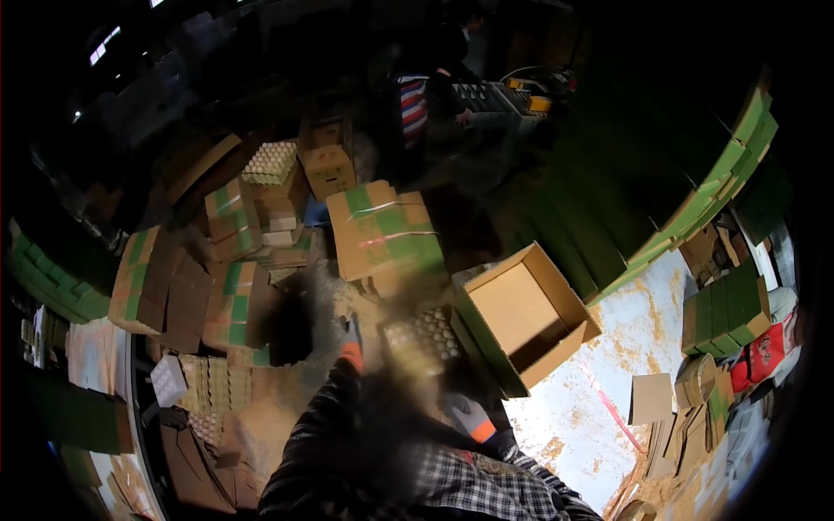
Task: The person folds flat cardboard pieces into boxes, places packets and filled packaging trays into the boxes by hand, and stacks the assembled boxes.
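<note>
My left hand (350, 337), in a grey glove with an orange cuff, points forward with its fingers stretched out, left of a tray of eggs. My right hand (470, 417), gloved the same way, is on the near right side of the eggs. Its fingers look extended and hold nothing I can see. Between and ahead of my hands sit pale eggs (437, 335) in a tray, apparently inside a carton. A blurred patch hides part of them. An open cardboard box (519, 300) stands tilted just right of the eggs.
Ahead stands a taped carton (382, 227). More cartons (233, 300) and stacked egg trays (217, 382) fill the left. An egg stack (270, 162) tops a box farther back. A green carton wall (708, 204) rises at right, beside a pale littered surface (556, 417). A person (452, 61) stands behind.
</note>
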`<state>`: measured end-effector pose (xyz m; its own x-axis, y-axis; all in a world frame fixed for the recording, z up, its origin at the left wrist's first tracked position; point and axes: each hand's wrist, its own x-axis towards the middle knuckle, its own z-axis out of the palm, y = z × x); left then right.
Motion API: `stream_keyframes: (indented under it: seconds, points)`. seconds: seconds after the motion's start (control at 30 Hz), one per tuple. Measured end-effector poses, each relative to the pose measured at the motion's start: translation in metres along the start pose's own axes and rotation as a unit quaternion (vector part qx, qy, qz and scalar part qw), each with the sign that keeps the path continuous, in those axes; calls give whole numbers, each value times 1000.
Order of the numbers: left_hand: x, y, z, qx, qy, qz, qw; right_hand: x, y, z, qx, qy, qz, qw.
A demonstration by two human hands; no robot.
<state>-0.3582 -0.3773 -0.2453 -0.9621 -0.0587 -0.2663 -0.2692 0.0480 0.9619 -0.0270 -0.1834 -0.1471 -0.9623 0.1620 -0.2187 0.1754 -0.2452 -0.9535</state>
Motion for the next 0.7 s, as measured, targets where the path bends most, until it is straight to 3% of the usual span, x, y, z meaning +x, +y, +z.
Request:
stream_keyframes:
  seconds: [0.03,0.13,0.2,0.23,0.3,0.37,0.43,0.5,0.57,0.63,0.7]
  points:
    - [25,5,-17,1,7,-13,1000,30,-11,10,-144,22,-25,989]
    - [139,-14,-64,22,-74,-24,997,128,-36,54,-174,70,14,982]
    - [238,-46,-86,-33,-94,-33,995,204,-29,77,-180,116,-12,977]
    - [292,-65,-88,-176,-121,-88,973,238,-26,84,-220,143,7,965]
    - [338,-42,-89,-11,-128,-189,974,311,-10,86,-176,190,-7,966]
    - [368,-34,-78,80,-224,-129,963,381,-11,72,-258,249,65,931]
    - [408,-37,-57,190,-293,-95,932,447,65,29,-385,360,-28,850]
    - [415,-12,-19,38,-133,-294,946,489,25,-2,-437,338,53,832]
    - [446,-40,-9,-24,-217,-283,934,532,4,-35,-423,362,120,822]
    - [437,-33,9,-110,-296,-175,932,560,43,-80,-448,410,114,786]
    - [430,-23,43,-87,-305,-142,937,575,45,-111,-438,379,173,797]
